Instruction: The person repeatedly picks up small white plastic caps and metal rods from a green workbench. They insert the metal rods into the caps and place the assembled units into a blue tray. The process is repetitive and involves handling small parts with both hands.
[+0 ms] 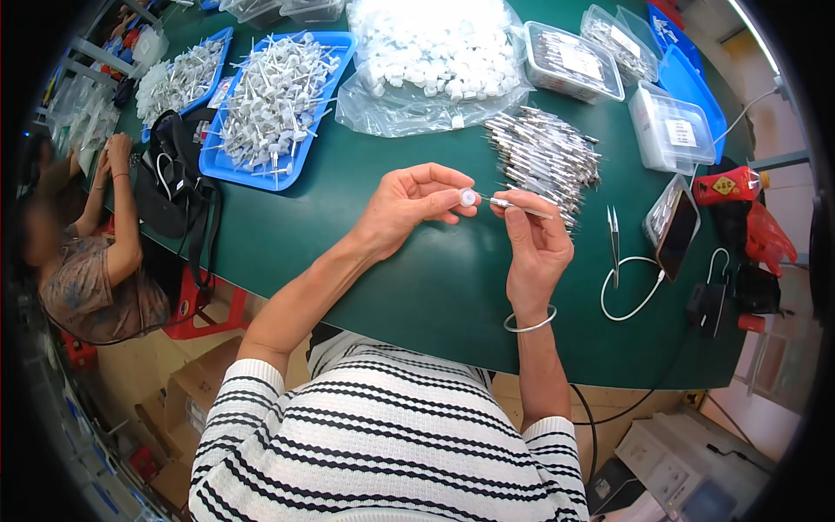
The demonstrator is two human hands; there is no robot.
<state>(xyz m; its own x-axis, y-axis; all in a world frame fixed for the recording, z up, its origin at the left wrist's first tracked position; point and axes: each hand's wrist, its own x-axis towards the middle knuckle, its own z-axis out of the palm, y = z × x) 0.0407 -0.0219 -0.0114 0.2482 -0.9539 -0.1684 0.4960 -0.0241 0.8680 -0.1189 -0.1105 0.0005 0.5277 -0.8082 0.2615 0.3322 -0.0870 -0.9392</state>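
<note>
Between the thumb and fingers of my left hand (396, 211) is a small round white plastic cap (468, 198). My right hand (538, 252) pinches a slim metal pin (499, 202), its thin end pointing left at the cap. Whether the tip touches or enters the cap is too small to tell. Both hands are above the green table (417, 304). Just beyond my right hand lies a pile of similar metal pins (548, 157). Farther off, a clear plastic bag (370, 113) holds many white caps, with one loose cap (457, 122) at its near edge.
A blue tray (209, 165) holds white caps with pins fitted. Tweezers (614, 248), a white cable (628, 317) and a phone (677, 239) lie at right. Clear boxes (574, 65) stand at the back right. A black bag (174, 178) and another person (104, 261) are at left.
</note>
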